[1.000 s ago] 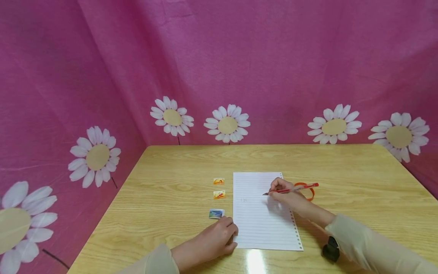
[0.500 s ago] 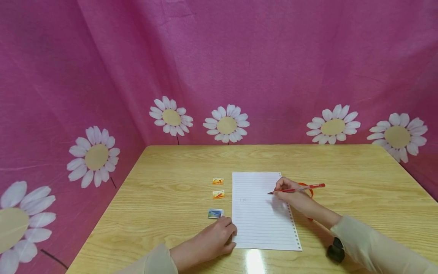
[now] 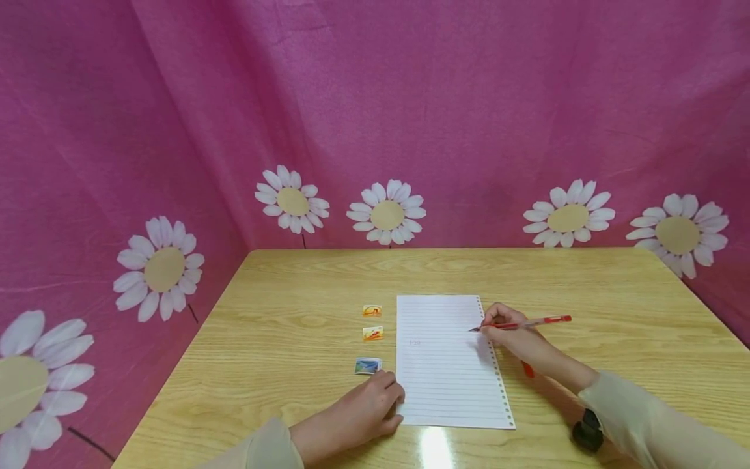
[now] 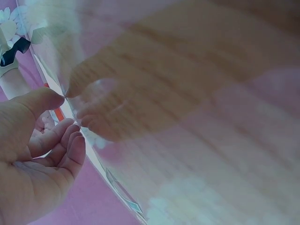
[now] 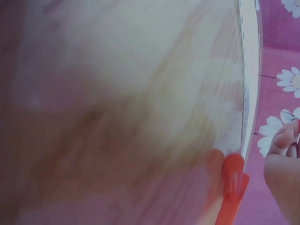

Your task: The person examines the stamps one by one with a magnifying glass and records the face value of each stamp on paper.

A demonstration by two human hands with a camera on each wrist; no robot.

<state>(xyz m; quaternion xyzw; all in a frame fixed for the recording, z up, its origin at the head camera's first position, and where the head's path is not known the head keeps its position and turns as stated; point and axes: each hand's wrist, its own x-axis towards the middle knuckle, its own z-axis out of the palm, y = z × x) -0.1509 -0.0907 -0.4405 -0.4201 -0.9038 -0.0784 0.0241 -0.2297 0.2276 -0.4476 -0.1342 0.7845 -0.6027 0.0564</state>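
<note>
A sheet of lined paper (image 3: 451,384) with punched holes along its right edge lies on the table, with a short line of faint writing at its left side. My right hand (image 3: 515,335) grips a red pen (image 3: 541,321) over the paper's right part, its tip pointing left; whether the tip touches the paper I cannot tell. At the sheet's lower left edge rests my left hand (image 3: 375,400), thumb and fingertips down, loosely bent in the left wrist view. Just above that hand lies a blue-green picture stamp (image 3: 368,365). Two yellow-orange stamps (image 3: 372,333) lie farther up.
An orange-red band-like object (image 5: 232,183) lies right of the paper, mostly hidden under my right forearm in the head view. A pink curtain (image 3: 469,117) with white daisies hangs behind and left of the wooden table (image 3: 293,339).
My right hand has moved right across the paper with the pen, covering more of the orange-red object. My left hand and the stamps keep their places.
</note>
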